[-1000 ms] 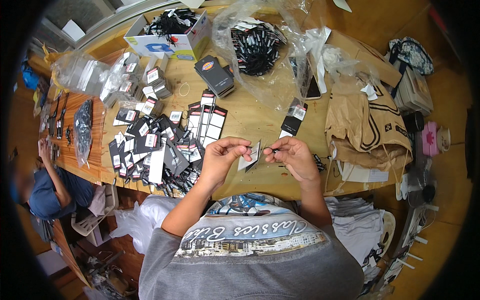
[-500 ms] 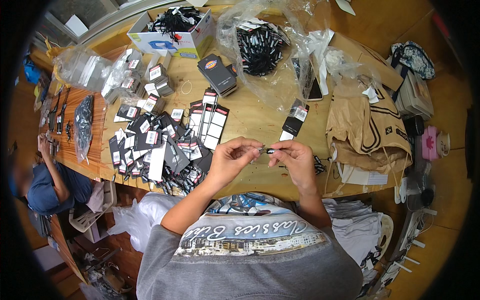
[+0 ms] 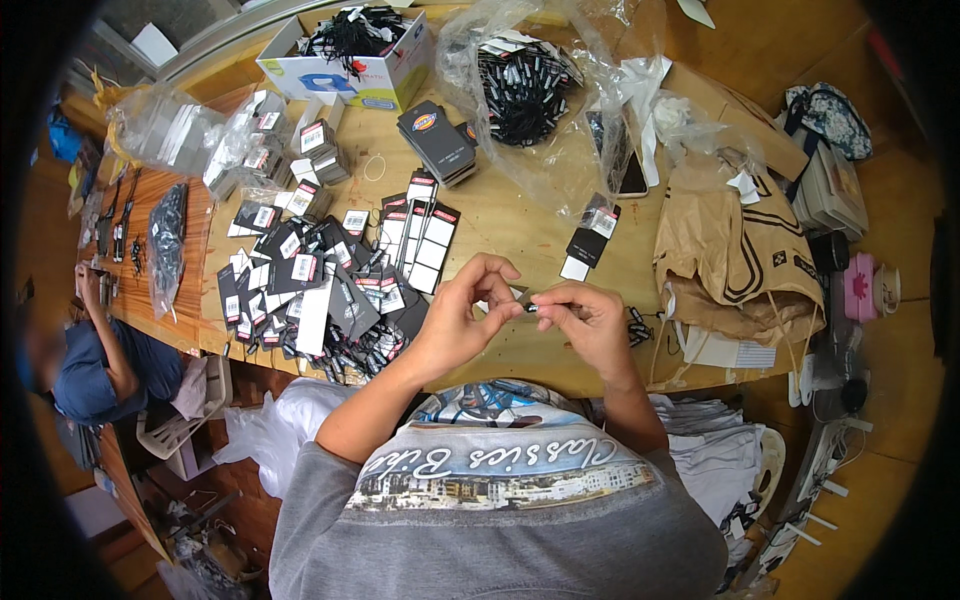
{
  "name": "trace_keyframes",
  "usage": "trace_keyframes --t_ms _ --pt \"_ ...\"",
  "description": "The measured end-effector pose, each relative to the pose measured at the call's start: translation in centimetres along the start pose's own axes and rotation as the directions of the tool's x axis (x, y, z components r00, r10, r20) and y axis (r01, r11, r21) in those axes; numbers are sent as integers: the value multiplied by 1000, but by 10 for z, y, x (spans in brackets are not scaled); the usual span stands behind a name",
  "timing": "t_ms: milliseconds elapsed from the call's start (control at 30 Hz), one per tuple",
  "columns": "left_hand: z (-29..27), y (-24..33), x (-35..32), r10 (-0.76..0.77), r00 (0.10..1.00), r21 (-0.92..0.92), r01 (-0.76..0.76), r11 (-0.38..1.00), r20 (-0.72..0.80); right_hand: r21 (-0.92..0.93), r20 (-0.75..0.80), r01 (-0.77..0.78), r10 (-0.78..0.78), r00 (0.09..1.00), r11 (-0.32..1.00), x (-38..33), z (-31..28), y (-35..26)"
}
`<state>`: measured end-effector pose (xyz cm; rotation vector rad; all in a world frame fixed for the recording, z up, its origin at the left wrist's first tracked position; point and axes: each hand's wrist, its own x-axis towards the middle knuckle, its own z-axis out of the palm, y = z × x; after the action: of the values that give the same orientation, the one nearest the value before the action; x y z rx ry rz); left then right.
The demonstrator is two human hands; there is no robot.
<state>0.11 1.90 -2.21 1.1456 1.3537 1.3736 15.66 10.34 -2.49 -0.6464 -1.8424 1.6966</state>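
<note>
Over the front middle of the table, my right hand (image 3: 590, 325) pinches a small black tag-string fastener (image 3: 531, 308) between thumb and index finger. My left hand (image 3: 465, 318) is beside it, index finger raised and apart from the thumb, the thumb tip close to the fastener. Whether that thumb touches it I cannot tell. Just beyond my right hand lies a black hang tag (image 3: 594, 240) with a white barcode label. A large pile of black and white hang tags (image 3: 310, 275) with strings spreads to the left of my left hand. Several black tag strings (image 3: 637, 327) lie right of my right hand.
At the back are a white box (image 3: 385, 85) of black strings, a clear plastic bag (image 3: 590, 120) with more strings, and a stack of dark cards (image 3: 437, 143). A brown paper bag (image 3: 700, 220) stands right. A person in blue (image 3: 120, 375) sits at far left.
My left index finger has lifted away from the thumb, opening the earlier pinch. My right hand still pinches the fastener, which has shifted slightly left.
</note>
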Motion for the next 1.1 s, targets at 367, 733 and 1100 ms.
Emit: trace_keyframes --t_ms 367,733,1100 --pt "-13 -5 3 68 988 -184 -93 978 -142 -59 73 17 -12 997 998 -8 20 -10" --pt "16 -2 -5 -23 965 -429 -95 898 -262 -187 222 328 -286 932 926 -11 45 -15" --pt "-13 -2 -56 -264 876 -137 343 929 403 56 179 -232 218 959 971 -4 -10 8"
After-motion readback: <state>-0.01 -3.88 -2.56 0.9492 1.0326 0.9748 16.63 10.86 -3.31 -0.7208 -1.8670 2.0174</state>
